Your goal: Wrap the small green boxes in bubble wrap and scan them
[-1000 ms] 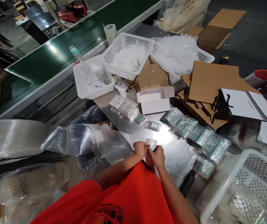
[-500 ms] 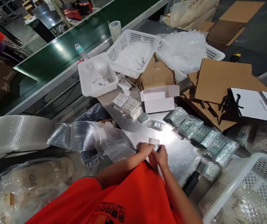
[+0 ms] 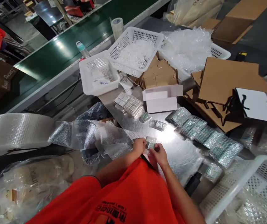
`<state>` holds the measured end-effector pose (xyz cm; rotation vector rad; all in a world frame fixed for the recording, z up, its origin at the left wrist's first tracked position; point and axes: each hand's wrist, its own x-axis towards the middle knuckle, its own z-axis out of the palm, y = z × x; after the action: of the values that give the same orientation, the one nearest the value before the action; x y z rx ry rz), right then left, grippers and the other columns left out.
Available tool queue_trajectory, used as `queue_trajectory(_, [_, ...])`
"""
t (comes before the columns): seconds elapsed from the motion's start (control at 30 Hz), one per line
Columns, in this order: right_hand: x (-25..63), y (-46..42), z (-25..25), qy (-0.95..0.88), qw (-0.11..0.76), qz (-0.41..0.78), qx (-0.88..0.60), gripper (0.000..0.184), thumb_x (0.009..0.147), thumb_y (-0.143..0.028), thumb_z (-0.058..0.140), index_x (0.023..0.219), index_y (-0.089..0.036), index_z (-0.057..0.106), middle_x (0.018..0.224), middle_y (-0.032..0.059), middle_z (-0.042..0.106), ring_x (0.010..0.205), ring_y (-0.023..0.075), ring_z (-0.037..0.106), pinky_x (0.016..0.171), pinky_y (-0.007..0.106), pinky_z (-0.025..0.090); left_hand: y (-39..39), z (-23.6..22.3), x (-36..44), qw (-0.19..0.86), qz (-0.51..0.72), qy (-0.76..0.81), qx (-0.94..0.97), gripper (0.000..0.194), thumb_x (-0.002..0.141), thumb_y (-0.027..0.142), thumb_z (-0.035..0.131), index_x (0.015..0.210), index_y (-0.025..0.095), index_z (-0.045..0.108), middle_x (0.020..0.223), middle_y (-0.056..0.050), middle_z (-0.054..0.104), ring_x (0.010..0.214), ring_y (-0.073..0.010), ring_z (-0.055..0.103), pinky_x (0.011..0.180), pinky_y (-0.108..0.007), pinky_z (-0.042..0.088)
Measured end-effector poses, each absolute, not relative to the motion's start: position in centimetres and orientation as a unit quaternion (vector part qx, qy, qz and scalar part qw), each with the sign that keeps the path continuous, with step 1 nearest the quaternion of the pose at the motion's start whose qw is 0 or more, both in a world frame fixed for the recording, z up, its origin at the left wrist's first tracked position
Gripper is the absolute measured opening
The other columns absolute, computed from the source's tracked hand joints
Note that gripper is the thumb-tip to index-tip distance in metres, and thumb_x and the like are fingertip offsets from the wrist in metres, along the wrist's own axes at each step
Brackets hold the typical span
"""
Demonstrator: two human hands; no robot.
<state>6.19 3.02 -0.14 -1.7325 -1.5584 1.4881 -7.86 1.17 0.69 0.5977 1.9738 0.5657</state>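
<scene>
Close to my body, a small clear-and-green packet (image 3: 150, 143) is between my two hands, partly inside bubble wrap. My left hand (image 3: 139, 147) is closed at the end of the bubble wrap strip (image 3: 114, 137), on the packet's left side. My right hand (image 3: 160, 154) pinches the packet's right lower edge with thumb and fingers. Two wrapped packets lie just beyond: a green one (image 3: 145, 117) and a clear one (image 3: 158, 125). A stack of flat clear packs (image 3: 132, 105) sits behind them. Several bubble-wrapped bundles (image 3: 204, 132) form a row to the right.
A large bubble wrap roll (image 3: 18, 133) feeds the strip from the left. Behind the metal table stand an open white box (image 3: 162, 104), white plastic baskets (image 3: 118, 70) and flat cardboard (image 3: 226, 79). A white crate (image 3: 231, 186) is at right front; a green conveyor (image 3: 65, 46) runs behind.
My hands have moved slightly apart, my left hand to the left. The packet between them now shows its green side and sits turned differently. The camera view has shifted slightly.
</scene>
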Motion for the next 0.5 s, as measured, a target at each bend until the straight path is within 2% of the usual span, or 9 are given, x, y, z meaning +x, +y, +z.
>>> queue_trajectory(0.1, [4.7,2.3,0.0,-0.569,0.183,0.502,-0.625,0.030,0.059,-0.046,0.059,0.074,-0.026,0.042,0.063,-0.0049,0.048,0.063,0.0180,0.048,0.061,0.032,0.041,1.1,0.9,-8.8,0.469,0.212,0.813,0.272,0.021,0.081,0.016,0.067,0.062,0.016,0.058,0.068,0.001,0.060,0.080,-0.0167,0.061,0.080,-0.032,0.047])
queue_trajectory(0.3, [3.2,2.1,0.0,-0.585,0.168,0.467,-0.642,0.029,0.058,-0.044,0.057,0.073,-0.027,0.039,0.064,-0.0038,0.047,0.063,0.0185,0.047,0.059,0.032,0.039,-0.1,0.7,-9.6,0.518,0.229,0.775,0.281,0.032,0.081,0.019,0.061,0.050,0.018,0.055,0.048,0.005,0.049,0.058,-0.0132,0.054,0.059,-0.024,0.040])
queue_trajectory(0.5, [7.0,3.3,0.6,-0.569,0.157,0.433,-0.681,0.032,0.057,-0.049,0.056,0.071,-0.027,0.037,0.056,-0.0059,0.044,0.053,0.0158,0.043,0.052,0.030,0.035,0.9,-0.3,-5.1,0.560,0.246,0.740,0.280,0.025,0.073,0.026,0.068,0.051,0.016,0.061,0.049,0.005,0.051,0.055,-0.0115,0.050,0.053,-0.022,0.036])
